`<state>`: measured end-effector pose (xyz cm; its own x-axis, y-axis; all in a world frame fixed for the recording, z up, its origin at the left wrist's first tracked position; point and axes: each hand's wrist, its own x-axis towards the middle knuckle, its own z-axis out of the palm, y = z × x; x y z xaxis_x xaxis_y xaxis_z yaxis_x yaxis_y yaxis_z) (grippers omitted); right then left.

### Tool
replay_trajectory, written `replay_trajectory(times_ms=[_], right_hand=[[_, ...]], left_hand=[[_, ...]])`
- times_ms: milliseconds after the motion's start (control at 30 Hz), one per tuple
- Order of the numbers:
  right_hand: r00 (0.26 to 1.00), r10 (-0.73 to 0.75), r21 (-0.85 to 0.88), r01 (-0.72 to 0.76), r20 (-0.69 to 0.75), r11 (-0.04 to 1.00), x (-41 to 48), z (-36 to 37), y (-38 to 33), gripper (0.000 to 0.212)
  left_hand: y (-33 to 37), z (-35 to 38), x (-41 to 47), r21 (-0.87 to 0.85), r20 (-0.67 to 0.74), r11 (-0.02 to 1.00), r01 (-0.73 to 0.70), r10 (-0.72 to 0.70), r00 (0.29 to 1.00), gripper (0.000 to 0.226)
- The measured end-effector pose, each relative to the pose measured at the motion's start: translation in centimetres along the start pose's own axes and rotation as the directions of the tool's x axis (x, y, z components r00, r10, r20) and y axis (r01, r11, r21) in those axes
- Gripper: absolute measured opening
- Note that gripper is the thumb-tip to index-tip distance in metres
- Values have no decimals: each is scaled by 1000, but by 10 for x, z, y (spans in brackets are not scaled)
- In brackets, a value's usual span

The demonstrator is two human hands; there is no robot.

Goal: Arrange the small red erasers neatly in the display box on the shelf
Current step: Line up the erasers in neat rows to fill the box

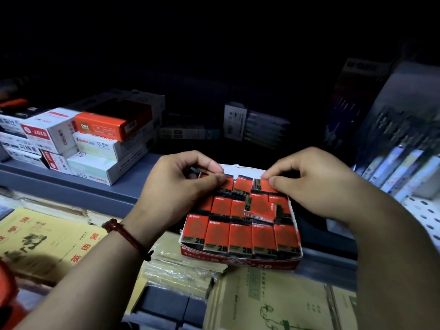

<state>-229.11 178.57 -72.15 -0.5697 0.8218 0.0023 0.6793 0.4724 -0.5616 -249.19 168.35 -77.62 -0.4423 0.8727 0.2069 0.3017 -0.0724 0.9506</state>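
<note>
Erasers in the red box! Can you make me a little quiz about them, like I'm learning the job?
1. True or false: the front row of erasers in the display box lies neatly side by side.
2. Which row do the left hand and the right hand pinch at? A front, B middle, C back.
3. Fill in: one crooked eraser lies tilted on the ___ row.
Key: 1 true; 2 C; 3 middle.
</note>
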Motion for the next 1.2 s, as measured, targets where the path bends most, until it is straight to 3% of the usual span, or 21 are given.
replay_trajectory(times_ms=[200, 567, 867, 967, 1200], right_hand=[[994, -9, -53, 15, 106, 998, -6, -5, -6, 18], [995, -5, -83, 13, 103, 996, -2, 6, -16, 22], [997, -8, -284, 31, 83, 958, -5, 12, -27, 27], [998, -21, -253, 36, 62, 967, -2, 12, -25, 26], [993, 6, 30, -10, 119, 999, 0, 3, -18, 23]], left_hand=[[1, -1, -1, 4, 0, 1000, 1, -1, 1000, 7], [1, 2, -2, 12, -11, 1000, -8, 8, 1000, 7], [-1, 2, -2, 12, -13, 1000, -23, 23, 1000, 7], [-3, 2, -3, 12, -18, 1000, -25, 25, 1000, 7], [-6, 3, -1, 45, -40, 998, -41, 43, 998, 7]])
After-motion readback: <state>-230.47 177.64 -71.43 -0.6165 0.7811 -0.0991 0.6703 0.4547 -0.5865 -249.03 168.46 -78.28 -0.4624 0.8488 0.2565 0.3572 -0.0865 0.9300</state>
